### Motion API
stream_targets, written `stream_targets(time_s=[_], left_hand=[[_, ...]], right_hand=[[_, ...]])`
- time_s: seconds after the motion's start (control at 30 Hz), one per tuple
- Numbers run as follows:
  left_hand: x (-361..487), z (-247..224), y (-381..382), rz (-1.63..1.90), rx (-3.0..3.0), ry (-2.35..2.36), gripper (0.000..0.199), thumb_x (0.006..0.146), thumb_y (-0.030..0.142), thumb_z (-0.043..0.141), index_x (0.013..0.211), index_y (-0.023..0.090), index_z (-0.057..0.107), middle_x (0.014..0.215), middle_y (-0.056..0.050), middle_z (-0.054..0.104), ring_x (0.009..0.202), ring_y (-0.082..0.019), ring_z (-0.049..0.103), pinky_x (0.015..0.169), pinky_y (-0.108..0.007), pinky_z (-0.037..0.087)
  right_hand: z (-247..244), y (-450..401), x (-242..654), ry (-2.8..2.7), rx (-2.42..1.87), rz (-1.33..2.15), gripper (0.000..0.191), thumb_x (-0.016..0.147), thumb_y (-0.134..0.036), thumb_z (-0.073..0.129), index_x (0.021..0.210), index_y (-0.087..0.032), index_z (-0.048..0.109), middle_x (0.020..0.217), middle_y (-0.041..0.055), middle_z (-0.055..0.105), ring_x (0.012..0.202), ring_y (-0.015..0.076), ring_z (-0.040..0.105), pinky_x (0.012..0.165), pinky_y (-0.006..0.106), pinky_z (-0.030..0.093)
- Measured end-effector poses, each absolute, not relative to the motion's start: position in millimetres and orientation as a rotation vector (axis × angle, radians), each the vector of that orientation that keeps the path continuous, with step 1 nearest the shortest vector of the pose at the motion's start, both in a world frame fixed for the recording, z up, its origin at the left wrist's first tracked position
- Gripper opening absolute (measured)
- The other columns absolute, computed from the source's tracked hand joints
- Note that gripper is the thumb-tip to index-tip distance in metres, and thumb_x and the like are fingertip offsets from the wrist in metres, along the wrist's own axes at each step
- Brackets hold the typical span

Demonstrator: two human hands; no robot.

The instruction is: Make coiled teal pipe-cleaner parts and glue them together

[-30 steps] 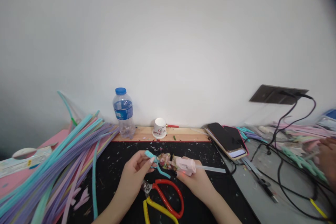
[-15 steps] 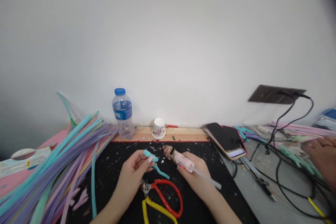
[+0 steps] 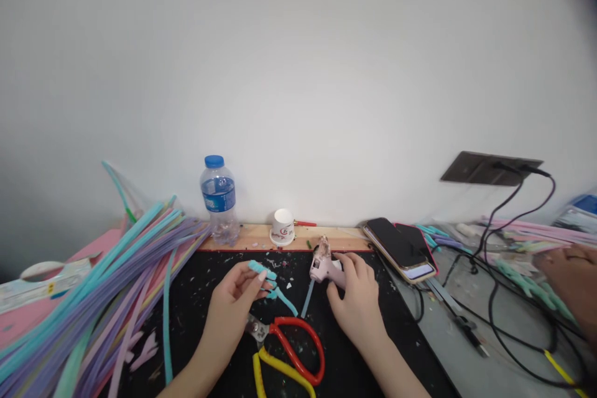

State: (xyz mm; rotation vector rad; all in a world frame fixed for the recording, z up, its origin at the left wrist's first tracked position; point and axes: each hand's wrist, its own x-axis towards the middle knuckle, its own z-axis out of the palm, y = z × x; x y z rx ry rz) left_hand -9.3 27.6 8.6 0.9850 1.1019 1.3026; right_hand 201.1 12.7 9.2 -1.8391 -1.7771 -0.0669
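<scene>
Between the thumb and fingers of my left hand (image 3: pixel 237 292) is a turquoise pipe cleaner piece (image 3: pixel 262 270), coiled or folded at the top, with a loose tail (image 3: pixel 285 302) hanging to the right. My right hand (image 3: pixel 357 292) has its thumb and fingers around the handle of a pale pink hot glue gun (image 3: pixel 321 266). The gun is on its side over the black mat (image 3: pixel 209 348), its stained nozzle facing the wall and a translucent glue stick (image 3: pixel 306 300) sticking out toward me. Just below my left hand lie pliers-like cutters (image 3: pixel 298 348) with one red and one yellow handle.
Bundled pastel pipe cleaners (image 3: pixel 116 286) lie at left. A water bottle (image 3: pixel 219 199) and an upturned paper cup (image 3: pixel 282 227) stand by the wall. Phones (image 3: pixel 401 242), black cables (image 3: pixel 494 298) and another person's hand (image 3: pixel 569 273) are at right.
My right hand has turned the glue gun from pointing left to nozzle toward the wall, handle to the right. My left hand keeps the pipe cleaner, shifted slightly left.
</scene>
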Motion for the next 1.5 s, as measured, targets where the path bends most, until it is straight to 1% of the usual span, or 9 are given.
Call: stream_targets(time_s=[0.17, 0.37, 0.63, 0.77, 0.87, 1.0, 1.27, 1.37, 1.5], left_hand=[[-7, 10, 27, 1.261, 1.008, 1.099, 0.017, 0.067, 0.029, 0.067, 0.078, 0.017, 0.060, 0.072, -0.001, 0.066, 0.067, -0.016, 0.063, 0.062, -0.024, 0.052], [-5, 11, 25, 1.197, 1.020, 1.033, 0.014, 0.069, 0.028, 0.066, 0.078, 0.019, 0.061, 0.073, 0.000, 0.066, 0.071, -0.017, 0.064, 0.063, -0.025, 0.052], [-5, 11, 22, 1.214, 0.981, 0.937, 0.013, 0.070, 0.025, 0.067, 0.079, 0.017, 0.061, 0.072, -0.002, 0.066, 0.071, -0.016, 0.062, 0.063, -0.024, 0.051], [-9, 12, 24, 1.356, 0.830, 0.922, 0.013, 0.071, 0.025, 0.067, 0.080, 0.018, 0.060, 0.072, 0.002, 0.064, 0.071, -0.013, 0.061, 0.064, -0.022, 0.051], [-12, 13, 28, 1.433, 0.679, 0.897, 0.012, 0.070, 0.023, 0.068, 0.078, 0.020, 0.059, 0.071, 0.005, 0.062, 0.070, -0.010, 0.060, 0.064, -0.019, 0.051], [-14, 14, 31, 1.387, 0.539, 0.837, 0.014, 0.069, 0.022, 0.070, 0.077, 0.020, 0.060, 0.073, 0.005, 0.062, 0.069, -0.009, 0.060, 0.063, -0.018, 0.051], [-13, 12, 28, 1.195, 0.577, 0.773, 0.014, 0.070, 0.022, 0.069, 0.082, 0.018, 0.062, 0.072, 0.001, 0.062, 0.068, -0.011, 0.060, 0.063, -0.021, 0.050], [-11, 13, 27, 1.179, 0.614, 0.761, 0.009, 0.074, 0.023, 0.066, 0.081, 0.019, 0.063, 0.076, 0.000, 0.063, 0.077, -0.013, 0.061, 0.072, -0.023, 0.050], [-10, 15, 26, 1.197, 0.634, 0.663, 0.004, 0.076, 0.019, 0.063, 0.080, 0.018, 0.064, 0.087, -0.003, 0.065, 0.109, -0.020, 0.052, 0.094, -0.030, 0.040]], right_hand=[[16, 2, 180, -2.039, -1.400, 0.162, 0.032, 0.074, -0.010, 0.052, 0.103, -0.022, 0.057, 0.111, 0.0077, 0.052, 0.109, 0.0268, 0.041, 0.093, 0.045, 0.035], [6, -1, 160, -2.128, -1.360, 0.272, 0.032, 0.072, -0.006, 0.058, 0.099, -0.023, 0.061, 0.111, 0.0056, 0.054, 0.117, 0.0286, 0.035, 0.099, 0.048, 0.032], [-2, 5, 157, -1.972, -1.356, 0.362, 0.023, 0.066, 0.000, 0.056, 0.074, -0.021, 0.059, 0.099, 0.0029, 0.059, 0.113, 0.0268, 0.041, 0.099, 0.048, 0.030], [1, 5, 163, -1.844, -1.338, 0.368, 0.021, 0.072, -0.003, 0.051, 0.079, -0.020, 0.058, 0.093, 0.0054, 0.062, 0.105, 0.0241, 0.049, 0.091, 0.039, 0.040], [2, 6, 173, -1.733, -1.390, 0.335, 0.014, 0.077, -0.009, 0.049, 0.080, -0.019, 0.058, 0.082, 0.0055, 0.063, 0.082, 0.0205, 0.058, 0.074, 0.032, 0.046], [1, 11, 186, -1.596, -1.473, 0.321, 0.008, 0.080, -0.018, 0.050, 0.078, -0.020, 0.057, 0.070, 0.0023, 0.062, 0.062, 0.0166, 0.057, 0.061, 0.027, 0.046], [-6, 17, 193, -1.181, -1.334, 0.714, 0.014, 0.077, -0.031, 0.057, 0.076, -0.020, 0.048, 0.057, -0.0023, 0.053, 0.049, 0.0143, 0.054, 0.043, 0.023, 0.044], [-5, 16, 191, -1.145, -1.270, 0.853, 0.019, 0.075, -0.033, 0.059, 0.074, -0.021, 0.045, 0.054, -0.0044, 0.052, 0.047, 0.0134, 0.054, 0.045, 0.024, 0.045], [-3, 16, 187, -1.163, -1.240, 0.937, 0.023, 0.073, -0.034, 0.063, 0.073, -0.021, 0.044, 0.056, -0.0044, 0.053, 0.049, 0.0137, 0.056, 0.048, 0.025, 0.047]])
